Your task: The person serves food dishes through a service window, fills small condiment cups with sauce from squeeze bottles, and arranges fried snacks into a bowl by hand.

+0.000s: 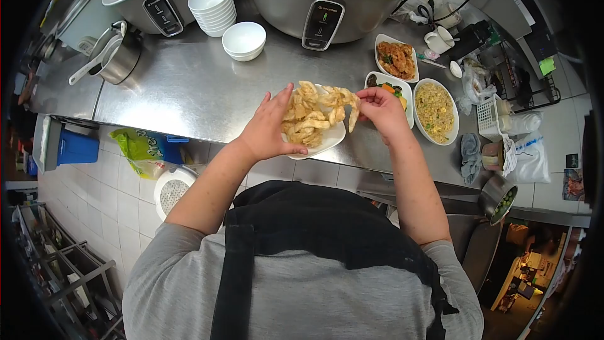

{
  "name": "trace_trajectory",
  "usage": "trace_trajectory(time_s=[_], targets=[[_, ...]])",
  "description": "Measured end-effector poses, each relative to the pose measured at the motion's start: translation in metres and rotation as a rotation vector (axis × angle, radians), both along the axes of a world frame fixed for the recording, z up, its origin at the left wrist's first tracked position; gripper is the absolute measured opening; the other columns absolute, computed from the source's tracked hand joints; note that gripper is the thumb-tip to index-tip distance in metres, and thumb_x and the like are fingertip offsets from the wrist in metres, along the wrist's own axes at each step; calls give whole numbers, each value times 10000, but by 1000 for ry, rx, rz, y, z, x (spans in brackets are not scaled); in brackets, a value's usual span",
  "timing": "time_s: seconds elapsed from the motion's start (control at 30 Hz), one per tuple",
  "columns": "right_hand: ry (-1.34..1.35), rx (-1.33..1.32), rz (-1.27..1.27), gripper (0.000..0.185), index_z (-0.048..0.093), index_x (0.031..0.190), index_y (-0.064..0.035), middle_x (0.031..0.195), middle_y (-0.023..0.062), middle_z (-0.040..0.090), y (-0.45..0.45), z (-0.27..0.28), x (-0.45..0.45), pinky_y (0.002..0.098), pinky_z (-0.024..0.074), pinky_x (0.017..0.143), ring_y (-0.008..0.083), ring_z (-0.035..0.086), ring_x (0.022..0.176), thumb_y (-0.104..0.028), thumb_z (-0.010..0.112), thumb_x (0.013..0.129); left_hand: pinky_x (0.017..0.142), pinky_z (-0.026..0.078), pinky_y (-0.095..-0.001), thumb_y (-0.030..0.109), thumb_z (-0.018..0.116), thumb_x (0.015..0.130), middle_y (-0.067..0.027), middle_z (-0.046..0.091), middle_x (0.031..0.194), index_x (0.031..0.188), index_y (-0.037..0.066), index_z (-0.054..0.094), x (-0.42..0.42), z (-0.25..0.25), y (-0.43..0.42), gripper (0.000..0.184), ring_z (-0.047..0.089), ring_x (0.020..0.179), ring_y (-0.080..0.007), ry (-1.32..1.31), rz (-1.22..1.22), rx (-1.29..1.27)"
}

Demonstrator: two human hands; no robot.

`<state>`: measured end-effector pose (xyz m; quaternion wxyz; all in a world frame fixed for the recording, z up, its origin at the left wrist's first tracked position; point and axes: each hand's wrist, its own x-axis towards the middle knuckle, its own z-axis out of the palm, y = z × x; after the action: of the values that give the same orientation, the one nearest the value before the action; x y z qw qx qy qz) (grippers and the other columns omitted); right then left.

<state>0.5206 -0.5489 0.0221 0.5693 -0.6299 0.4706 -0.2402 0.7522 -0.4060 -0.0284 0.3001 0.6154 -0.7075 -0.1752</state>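
A heap of pale golden fried strips (308, 113), battered by their look, fills a white plate (328, 145) at the front edge of the steel counter. My left hand (267, 127) rests against the heap's left side, thumb and fingers spread apart. On the other side, the fingers of my right hand (385, 113) pinch the end of a fried strip (353, 111) at the plate's right. Just beyond that hand are a dish of mixed vegetables (402, 91) and an oval dish of fried rice (434, 112). Behind them sits a dish of browned fried pieces (396, 60).
Two large rice cookers (352, 6) line the back, with stacked white bowls (212, 9) and another small stack (244, 39) before them. A steel pot with a ladle (119, 56) stands left. A white basket (489, 118) and a grey cloth (470, 157) lie right.
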Motion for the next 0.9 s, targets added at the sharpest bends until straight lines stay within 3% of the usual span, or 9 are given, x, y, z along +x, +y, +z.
trace_trajectory(time_s=[0.03,0.1,0.17,0.23,0.33,0.5,0.6,0.77,0.9], targets=[[-82,131,-2,234,629,964,18,847,40,631,0,7,2,235,497,689,97,584,720,-60,658,746,1139,166,-507,518,835,536,-209,306,1457,1477,38,33,5,-4,1,1327,325,1350,-325,0,3,1],[-107,157,34,233,630,960,22,844,42,631,0,18,10,233,495,685,102,590,725,-68,660,748,1137,168,-509,520,839,528,-222,318,1447,1479,51,43,14,-9,2,1325,342,1337,-339,349,-54,-172],[-132,185,67,232,630,956,25,841,45,632,1,22,19,230,493,680,107,597,730,-77,662,750,1135,169,-513,517,837,531,-213,327,1445,1477,55,76,11,-10,3,1299,343,1336,-338,341,-42,-163],[74,-9,172,174,627,977,-3,844,37,630,2,21,30,226,474,634,88,571,709,-80,617,821,1133,170,-517,514,836,534,-204,335,1443,1474,60,109,4,-7,5,1272,344,1335,-338,331,-27,-154],[194,-164,164,162,624,960,-20,842,26,620,-3,-7,30,232,458,626,83,554,714,-94,630,816,1129,172,-529,507,829,553,-176,351,1440,1459,68,188,-6,2,7,1193,355,1328,-331,22,17,-57],[157,-51,57,200,632,907,-22,798,37,625,8,-14,20,259,481,709,118,574,738,-173,670,782,1124,178,-534,455,778,656,-133,386,1422,1447,79,230,-15,-2,8,1033,384,1315,-284,-123,55,-88],[286,-135,149,192,628,907,-25,803,48,632,9,-12,18,268,487,709,134,589,740,-174,669,793,1123,163,-548,424,759,699,-149,418,1400,1462,81,195,-17,10,4,1009,422,1284,-301,-85,27,88],[499,-214,198,194,623,944,-34,838,77,645,12,4,19,292,499,710,171,619,756,-162,661,804,1132,145,-536,406,770,692,-142,456,1373,1468,80,175,-13,0,1,1031,450,1261,-300,-41,-14,31],[422,-286,209,212,617,954,-31,850,75,634,8,-13,19,293,499,695,167,610,733,-160,673,796,1133,139,-536,406,788,671,-145,435,1391,1474,83,147,-14,-4,0,1078,427,1281,-295,-18,-7,28]])
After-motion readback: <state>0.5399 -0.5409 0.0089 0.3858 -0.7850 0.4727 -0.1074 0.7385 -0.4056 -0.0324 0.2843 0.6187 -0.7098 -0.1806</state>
